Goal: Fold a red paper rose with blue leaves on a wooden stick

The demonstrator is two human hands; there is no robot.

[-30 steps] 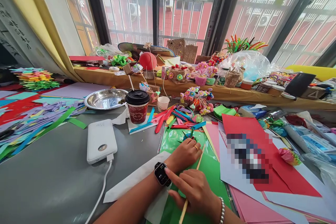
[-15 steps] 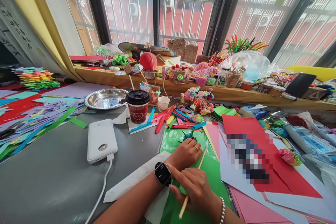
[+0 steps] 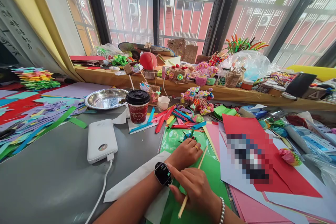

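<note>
My left hand [image 3: 187, 153] rests with curled fingers on a green sheet [image 3: 170, 143]; a small folded paper piece [image 3: 189, 135] in blue, green and red pokes out beyond its fingertips, the grip partly hidden. On that wrist is a black smartwatch [image 3: 162, 174] with its screen lit. My right hand [image 3: 195, 185] reaches across, its index fingertip at the watch's edge and the thumb just below. A thin wooden stick [image 3: 183, 207] passes through the right hand's curled fingers, slanting from lower left to upper right.
A white power bank [image 3: 102, 140] with a cable, a lidded cup [image 3: 138, 108] and a metal plate [image 3: 105, 104] stand to the left. Loose paper strips [image 3: 165, 117] lie beyond my hands. Red paper [image 3: 241, 126] covers white sheets on the right. Crafts line the ledge [image 3: 110, 81].
The watch screen now shows different content, with a green patch. The lower end of the stick has shifted very slightly left. Both hands stay almost in place.
</note>
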